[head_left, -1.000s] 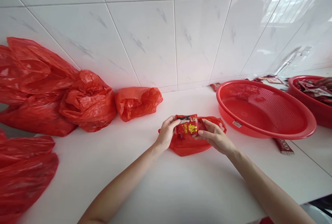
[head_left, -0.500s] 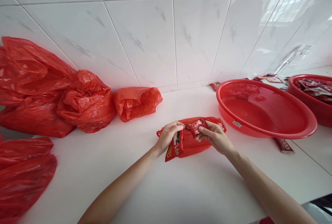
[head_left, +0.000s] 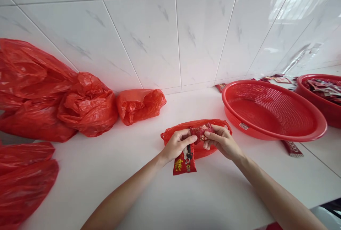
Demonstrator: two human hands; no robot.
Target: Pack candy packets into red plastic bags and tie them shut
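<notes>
A small dark red packet (head_left: 201,133) with pale lettering is pinched between both hands. My left hand (head_left: 181,144) grips its left end and also holds a larger red packet (head_left: 185,162) with yellow print, which hangs below the fingers. My right hand (head_left: 222,140) is closed on the small packet's right end. Beneath and behind the hands, a red plastic bag (head_left: 176,129) lies on the white counter, its handle loop showing at the right by my right hand. The hands hide the middle of the bag.
Filled red bags (head_left: 87,105) stand at the left, a smaller red bag (head_left: 141,105) near the tiled wall. At the right are a red perforated basket (head_left: 266,112), a packet (head_left: 292,149) under its rim, and another basket (head_left: 317,98) holding many packets.
My left hand has moved slightly right and down, its thumb now on the small packet. The small packet is more level, and the larger packet has turned to face the camera.
</notes>
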